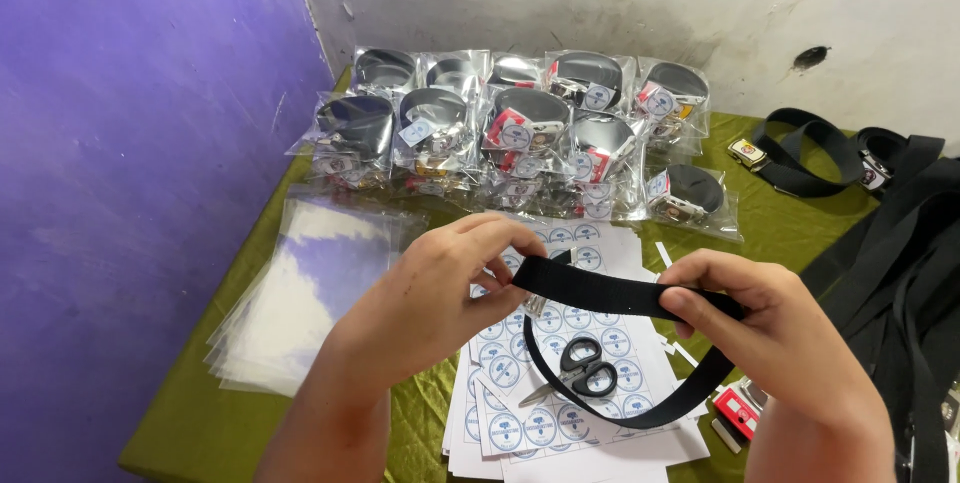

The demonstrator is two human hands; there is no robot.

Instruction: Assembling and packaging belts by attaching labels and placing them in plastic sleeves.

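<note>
Head view: the left hand (440, 288) pinches the end of a black woven webbing belt (620, 295), fingers clamped by its metal tip. The right hand (770, 318) grips further along, so the strap spans taut between them while the rest loops down over black-handled scissors (583, 363) lying on white sheets of round stickers (560, 423). Bagged coiled belts (520, 133) are stacked behind; clear plastic bags (300, 293) lie left.

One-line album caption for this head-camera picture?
Two hands, left hand and right hand, hold a black belt above scissors.

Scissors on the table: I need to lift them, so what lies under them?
The scissors rest on sheets of round blue-and-white stickers, stacked on white paper. Whatever lies beneath those sheets is covered.
</note>
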